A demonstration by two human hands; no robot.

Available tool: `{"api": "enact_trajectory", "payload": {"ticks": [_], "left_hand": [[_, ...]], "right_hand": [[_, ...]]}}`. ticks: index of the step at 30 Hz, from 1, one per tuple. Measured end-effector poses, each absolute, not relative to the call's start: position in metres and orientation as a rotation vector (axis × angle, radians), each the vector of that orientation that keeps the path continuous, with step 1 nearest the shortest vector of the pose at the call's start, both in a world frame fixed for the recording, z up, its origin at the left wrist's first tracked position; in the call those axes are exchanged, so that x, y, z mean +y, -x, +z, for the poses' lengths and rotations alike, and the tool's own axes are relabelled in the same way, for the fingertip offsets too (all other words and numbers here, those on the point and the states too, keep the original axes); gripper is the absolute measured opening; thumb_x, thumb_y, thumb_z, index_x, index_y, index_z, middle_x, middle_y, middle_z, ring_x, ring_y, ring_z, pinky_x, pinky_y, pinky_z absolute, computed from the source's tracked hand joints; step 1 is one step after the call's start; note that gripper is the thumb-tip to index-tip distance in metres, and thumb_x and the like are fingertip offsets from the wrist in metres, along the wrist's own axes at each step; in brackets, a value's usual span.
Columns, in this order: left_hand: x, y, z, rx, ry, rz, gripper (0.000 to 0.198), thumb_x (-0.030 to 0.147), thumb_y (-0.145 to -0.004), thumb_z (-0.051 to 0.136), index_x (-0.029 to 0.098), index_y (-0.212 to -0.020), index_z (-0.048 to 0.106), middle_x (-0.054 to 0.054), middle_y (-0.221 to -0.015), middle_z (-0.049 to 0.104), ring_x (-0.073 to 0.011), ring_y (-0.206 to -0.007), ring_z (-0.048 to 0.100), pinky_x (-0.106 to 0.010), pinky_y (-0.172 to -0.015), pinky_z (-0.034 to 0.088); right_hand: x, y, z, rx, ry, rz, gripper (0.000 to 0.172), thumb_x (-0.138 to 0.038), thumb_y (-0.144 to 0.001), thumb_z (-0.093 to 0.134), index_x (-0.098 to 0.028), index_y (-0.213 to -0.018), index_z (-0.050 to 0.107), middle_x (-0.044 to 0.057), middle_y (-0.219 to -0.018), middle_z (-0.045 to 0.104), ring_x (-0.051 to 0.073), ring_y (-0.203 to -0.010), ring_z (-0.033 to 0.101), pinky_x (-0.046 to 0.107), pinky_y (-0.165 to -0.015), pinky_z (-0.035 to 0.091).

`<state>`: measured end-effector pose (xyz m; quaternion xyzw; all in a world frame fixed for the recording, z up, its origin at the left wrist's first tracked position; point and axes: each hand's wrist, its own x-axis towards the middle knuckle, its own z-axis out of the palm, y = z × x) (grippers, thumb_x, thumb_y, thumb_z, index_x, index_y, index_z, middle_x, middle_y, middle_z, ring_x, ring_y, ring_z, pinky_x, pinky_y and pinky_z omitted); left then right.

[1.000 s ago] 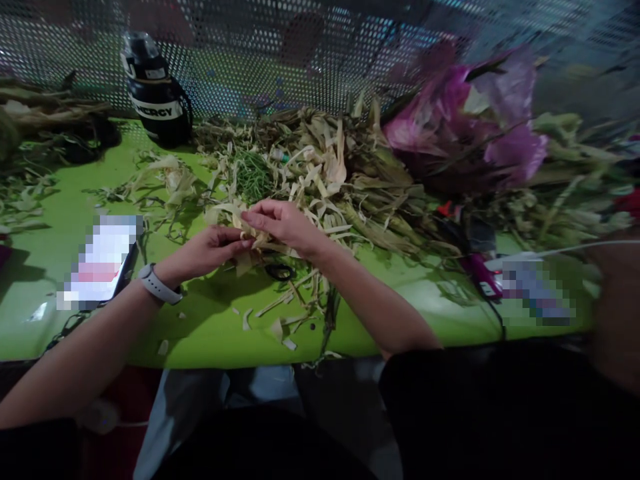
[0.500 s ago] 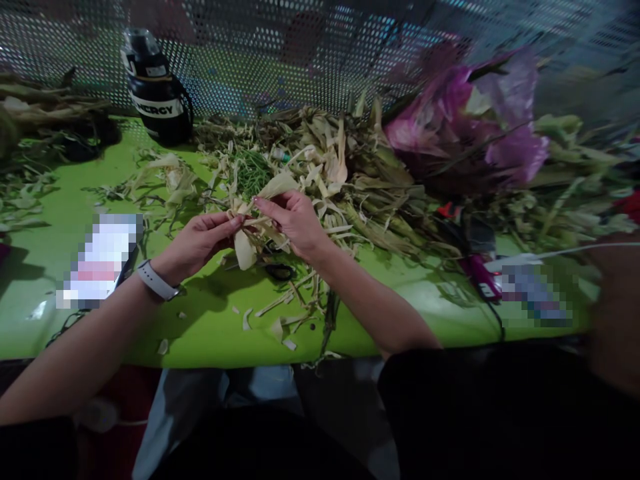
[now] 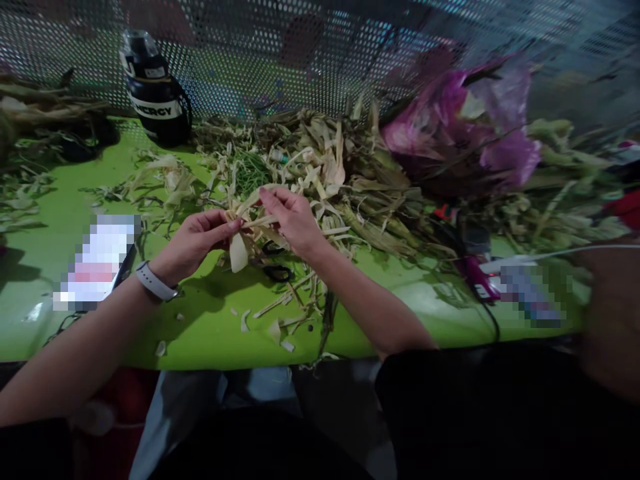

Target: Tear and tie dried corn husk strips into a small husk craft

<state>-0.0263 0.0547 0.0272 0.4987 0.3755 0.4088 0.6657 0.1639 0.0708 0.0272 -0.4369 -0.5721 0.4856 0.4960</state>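
Note:
My left hand (image 3: 193, 240), with a white watch on its wrist, pinches the gathered end of a small bundle of pale dried husk strips (image 3: 239, 248) just above the green table (image 3: 210, 320). My right hand (image 3: 293, 217) is closed on one long strip of that bundle and holds it up and to the left. A loose leaf of the bundle hangs down between the two hands. Black scissors (image 3: 277, 270) lie on the table under the right wrist.
A big heap of husks and stalks (image 3: 350, 173) fills the table's back and right, with a purple plastic bag (image 3: 460, 127) on it. A black bottle (image 3: 157, 93) stands back left before a perforated screen. A phone (image 3: 97, 260) lies left; cables and another device (image 3: 530, 290) lie right.
Both hands have lifted the husk bundle off the table. The right hand has pulled one strip up and out from it, and a leaf now hangs below the hands.

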Motion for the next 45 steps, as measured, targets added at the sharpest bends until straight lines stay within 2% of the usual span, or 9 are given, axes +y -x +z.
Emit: {"api": "enact_trajectory", "payload": {"ticks": [4,10,17,21,24,33,38,43,45], "left_hand": [[0.056,0.026,0.026,0.872,-1.143,0.984,0.026,0.035,-0.071,0.079,0.013,-0.079,0.067,-0.001,-0.076,0.067,-0.0086,-0.062,0.058,-0.021,-0.061,0.050],[0.060,0.027,0.020,0.869,-1.139,1.014,0.026,0.034,-0.071,0.079,0.014,-0.077,0.063,0.001,-0.071,0.063,-0.0072,-0.060,0.056,-0.020,-0.059,0.049],[0.062,0.029,0.015,0.871,-1.144,1.008,0.023,0.034,-0.074,0.077,0.015,-0.082,0.067,0.000,-0.074,0.065,-0.0079,-0.061,0.057,-0.020,-0.059,0.049],[0.063,0.031,0.014,0.913,-1.140,1.002,0.023,0.034,-0.075,0.077,0.014,-0.082,0.068,-0.001,-0.074,0.065,-0.0083,-0.062,0.057,-0.021,-0.060,0.048],[0.064,0.033,0.014,0.948,-1.128,0.998,0.023,0.034,-0.074,0.077,0.014,-0.083,0.069,-0.001,-0.074,0.064,-0.0079,-0.061,0.055,-0.020,-0.059,0.046],[0.064,0.033,0.018,0.925,-1.051,1.023,0.022,0.033,-0.072,0.079,0.014,-0.078,0.070,-0.001,-0.073,0.064,-0.0072,-0.063,0.054,-0.019,-0.061,0.045],[0.063,0.034,0.015,0.889,-1.020,1.003,0.022,0.032,-0.070,0.080,0.015,-0.081,0.070,-0.001,-0.077,0.065,-0.0082,-0.065,0.056,-0.021,-0.065,0.047],[0.060,0.031,0.012,0.918,-1.192,0.975,0.023,0.035,-0.073,0.078,0.015,-0.081,0.071,-0.002,-0.074,0.065,-0.0084,-0.064,0.055,-0.020,-0.061,0.046],[0.057,0.030,0.014,0.920,-1.274,0.923,0.024,0.038,-0.073,0.077,0.015,-0.079,0.071,-0.002,-0.073,0.066,-0.0095,-0.063,0.056,-0.020,-0.061,0.046]], "right_hand": [[0.071,-0.170,0.035,-1.448,1.123,1.216,0.058,-0.073,-0.083,0.044,-0.018,-0.076,0.060,-0.004,-0.058,0.039,0.006,-0.045,0.034,0.022,-0.040,0.026],[0.070,-0.176,0.046,-1.539,1.162,1.236,0.063,-0.074,-0.084,0.041,-0.016,-0.073,0.063,-0.001,-0.060,0.045,0.007,-0.049,0.037,0.022,-0.043,0.028],[0.070,-0.183,0.052,-1.812,1.141,1.186,0.038,-0.053,-0.077,0.069,-0.015,-0.083,0.064,-0.003,-0.063,0.050,0.008,-0.058,0.041,0.023,-0.054,0.031],[0.073,-0.189,0.059,-2.016,1.154,1.036,0.024,-0.041,-0.079,0.069,-0.017,-0.085,0.068,0.001,-0.077,0.060,0.012,-0.070,0.050,0.026,-0.065,0.036],[0.073,-0.189,0.063,-2.167,1.156,0.856,0.019,-0.037,-0.082,0.067,-0.018,-0.083,0.070,0.003,-0.085,0.061,0.015,-0.078,0.054,0.028,-0.071,0.037],[0.076,-0.195,0.061,-2.320,1.208,0.685,0.020,-0.037,-0.087,0.061,-0.020,-0.093,0.070,0.004,-0.086,0.056,0.015,-0.077,0.051,0.028,-0.070,0.035],[0.078,-0.203,0.064,-2.338,1.170,0.644,0.022,-0.038,-0.088,0.059,-0.019,-0.089,0.069,0.004,-0.088,0.060,0.016,-0.078,0.052,0.028,-0.070,0.035],[0.070,-0.208,0.080,-2.450,1.121,0.737,0.025,-0.042,-0.088,0.060,-0.018,-0.085,0.068,0.003,-0.079,0.062,0.015,-0.072,0.053,0.029,-0.068,0.036],[0.067,-0.206,0.085,-2.408,1.061,0.648,0.028,-0.044,-0.087,0.061,-0.018,-0.082,0.067,0.005,-0.085,0.061,0.016,-0.078,0.054,0.031,-0.072,0.038]]}}
